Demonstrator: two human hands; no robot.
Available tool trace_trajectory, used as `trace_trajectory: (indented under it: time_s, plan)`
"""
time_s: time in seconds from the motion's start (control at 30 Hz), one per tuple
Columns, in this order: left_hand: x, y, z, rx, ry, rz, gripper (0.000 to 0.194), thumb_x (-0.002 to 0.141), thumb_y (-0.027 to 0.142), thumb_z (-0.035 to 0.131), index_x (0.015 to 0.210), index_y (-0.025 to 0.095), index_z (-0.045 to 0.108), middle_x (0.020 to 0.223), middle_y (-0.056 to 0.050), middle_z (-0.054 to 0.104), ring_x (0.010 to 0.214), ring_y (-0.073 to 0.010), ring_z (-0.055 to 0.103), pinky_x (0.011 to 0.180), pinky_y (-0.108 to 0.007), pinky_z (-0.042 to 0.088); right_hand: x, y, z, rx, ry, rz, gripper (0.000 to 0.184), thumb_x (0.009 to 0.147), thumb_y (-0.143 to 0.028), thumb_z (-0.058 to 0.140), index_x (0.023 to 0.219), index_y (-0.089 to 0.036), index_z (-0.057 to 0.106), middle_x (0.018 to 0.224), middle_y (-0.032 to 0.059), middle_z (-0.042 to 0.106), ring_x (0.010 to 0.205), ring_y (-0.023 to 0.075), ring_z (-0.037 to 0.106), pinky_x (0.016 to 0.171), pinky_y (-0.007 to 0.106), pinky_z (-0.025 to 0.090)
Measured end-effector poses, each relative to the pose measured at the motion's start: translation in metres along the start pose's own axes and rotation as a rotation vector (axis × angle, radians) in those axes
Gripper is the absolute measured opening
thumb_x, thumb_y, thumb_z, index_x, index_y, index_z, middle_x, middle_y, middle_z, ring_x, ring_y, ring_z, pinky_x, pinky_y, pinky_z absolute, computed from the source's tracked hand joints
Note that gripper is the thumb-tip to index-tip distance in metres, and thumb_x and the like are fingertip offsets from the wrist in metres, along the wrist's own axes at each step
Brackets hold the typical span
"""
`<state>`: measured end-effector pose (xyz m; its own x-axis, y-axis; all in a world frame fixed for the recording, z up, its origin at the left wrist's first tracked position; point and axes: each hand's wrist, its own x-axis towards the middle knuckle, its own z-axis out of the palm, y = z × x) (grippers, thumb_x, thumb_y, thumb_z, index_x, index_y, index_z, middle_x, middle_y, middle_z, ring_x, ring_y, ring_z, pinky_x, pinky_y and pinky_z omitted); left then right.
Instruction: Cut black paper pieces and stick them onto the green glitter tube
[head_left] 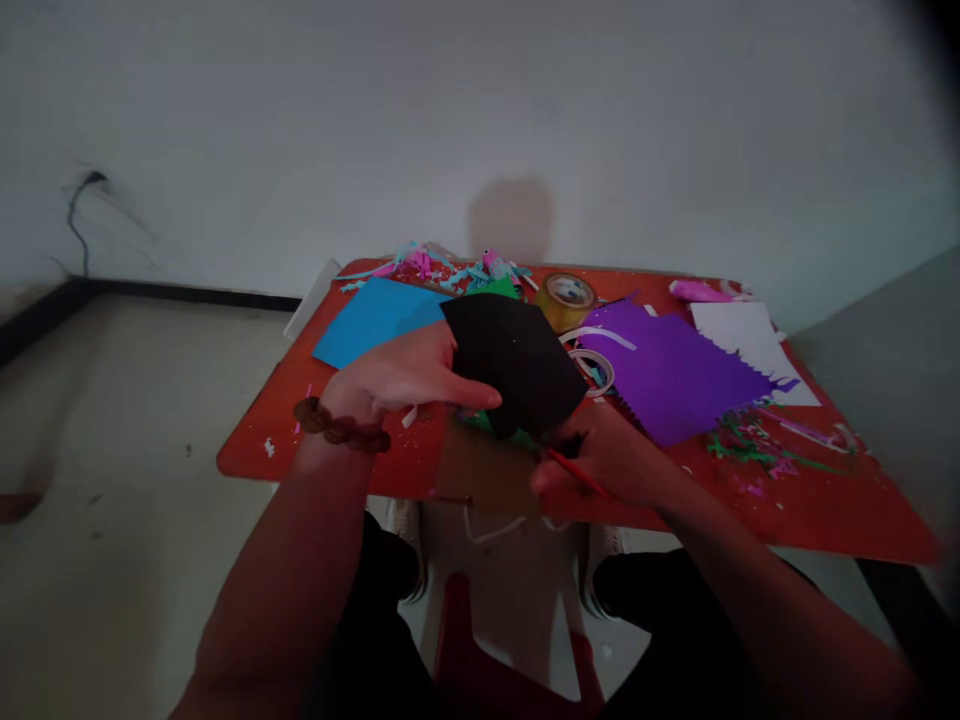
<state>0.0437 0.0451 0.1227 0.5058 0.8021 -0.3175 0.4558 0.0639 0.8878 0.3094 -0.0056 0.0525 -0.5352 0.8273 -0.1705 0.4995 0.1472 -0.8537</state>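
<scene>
My left hand [420, 370] is closed on a sheet of black paper [517, 360], with the thumb lying over its near left edge. The paper is held up and tilted above the middle of the red table. At the paper's lower right edge my right hand [600, 460] grips red-handled scissors [581, 474]; the blades are mostly hidden by the hand and the paper. Beneath the hands lies a brown cardboard piece [484, 470], reaching past the table's front edge. Green paper [495, 288] shows partly behind the black sheet.
On the red table [270, 430] are blue paper [375, 320], purple paper with jagged edges [675, 370], white paper [750, 345], a tape roll [568, 300] and a white ring [592, 372]. Colored paper scraps [772, 450] lie at the right and back. A wall [375, 140] stands behind.
</scene>
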Motion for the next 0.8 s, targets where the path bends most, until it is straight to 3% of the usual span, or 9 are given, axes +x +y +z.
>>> trace_trajectory:
  time_s: [0.13, 0.27, 0.37, 0.57, 0.7, 0.8]
  plan:
    - [0.006, 0.000, 0.008, -0.114, 0.063, 0.054, 0.028, 0.082, 0.046, 0.087, 0.085, 0.021, 0.075, 0.061, -0.001, 0.064, 0.049, -0.0163, 0.054, 0.046, -0.030, 0.038, 0.003, -0.006, 0.002, 0.074, 0.023, 0.063, 0.078, 0.071, -0.090, 0.075, 0.053, -0.021, 0.041, 0.057, -0.0051, 0.028, 0.057, 0.0100, 0.026, 0.051, 0.028, 0.015]
    - [0.019, 0.005, 0.036, -0.332, 0.311, 0.335, 0.032, 0.091, 0.050, 0.079, 0.098, 0.019, 0.073, 0.077, -0.001, 0.067, 0.065, -0.0155, 0.061, 0.059, -0.029, 0.048, 0.004, -0.008, 0.003, 0.066, 0.160, 0.033, 0.080, 0.073, -0.094, 0.070, 0.052, -0.022, 0.040, 0.055, -0.0042, 0.031, 0.055, 0.0106, 0.030, 0.051, 0.028, 0.018]
    - [0.027, 0.006, 0.050, -0.249, 0.461, 0.383, 0.029, 0.095, 0.048, 0.072, 0.092, 0.019, 0.071, 0.076, -0.001, 0.064, 0.064, -0.0152, 0.057, 0.057, -0.029, 0.045, 0.000, -0.010, 0.005, -0.026, 0.242, 0.031, 0.079, 0.075, -0.094, 0.068, 0.053, -0.021, 0.047, 0.053, -0.0038, 0.033, 0.056, 0.0111, 0.029, 0.051, 0.028, 0.020]
    - [0.034, 0.003, 0.053, -0.023, 0.547, 0.405, 0.024, 0.096, 0.041, 0.069, 0.091, 0.018, 0.072, 0.079, -0.001, 0.067, 0.071, -0.0164, 0.057, 0.060, -0.028, 0.042, -0.011, -0.017, 0.011, -0.084, 0.325, 0.132, 0.072, 0.080, -0.088, 0.069, 0.057, -0.021, 0.055, 0.049, -0.0017, 0.043, 0.054, 0.0128, 0.033, 0.049, 0.029, 0.021]
    - [0.034, 0.003, 0.056, 0.087, 0.640, 0.410, 0.024, 0.098, 0.040, 0.064, 0.092, 0.018, 0.071, 0.082, -0.002, 0.069, 0.071, -0.0165, 0.056, 0.061, -0.029, 0.040, -0.011, -0.020, 0.008, -0.047, 0.261, 0.165, 0.067, 0.080, -0.083, 0.073, 0.062, -0.020, 0.060, 0.055, -0.0011, 0.050, 0.058, 0.0133, 0.038, 0.051, 0.028, 0.025]
    - [0.033, 0.004, 0.057, 0.225, 0.689, 0.422, 0.027, 0.098, 0.039, 0.063, 0.080, 0.019, 0.063, 0.074, -0.001, 0.063, 0.067, -0.0154, 0.051, 0.062, -0.030, 0.035, -0.012, -0.021, 0.001, -0.019, 0.192, 0.137, 0.064, 0.083, -0.078, 0.074, 0.061, -0.020, 0.057, 0.056, -0.0032, 0.044, 0.058, 0.0121, 0.037, 0.051, 0.027, 0.025]
